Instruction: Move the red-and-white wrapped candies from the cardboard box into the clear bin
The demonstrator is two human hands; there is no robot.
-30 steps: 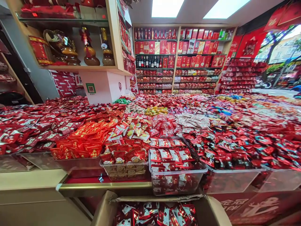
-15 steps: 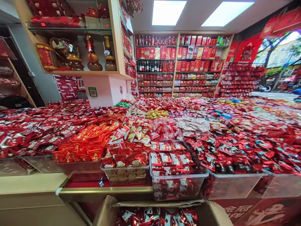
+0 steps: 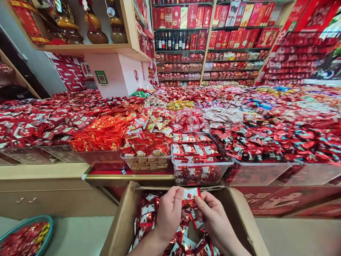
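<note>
Between my two hands, over an open cardboard box (image 3: 241, 209), is a small red-and-white candy packet (image 3: 189, 196). My left hand (image 3: 170, 208) pinches its left edge between thumb and finger. On the opposite edge, my right hand (image 3: 213, 213) grips with its thumb in front. Loose packets (image 3: 147, 213) of the same look fill the box beneath, partly hidden by my hands and forearms. Just beyond the box stands a clear plastic bin (image 3: 202, 169) with matching packets laid in rows.
Left of that bin, another clear bin (image 3: 147, 163) holds red-gold packets. Heaps of wrapped sweets (image 3: 269, 142) spread across the counter. A teal basin (image 3: 45, 236) of packets sits on the floor at lower left. A white pillar (image 3: 106, 76) rises behind, under a display cabinet (image 3: 85, 49).
The view has tipped downward, showing more of the box and floor. Both my hands have come into view, holding a packet above the box.
</note>
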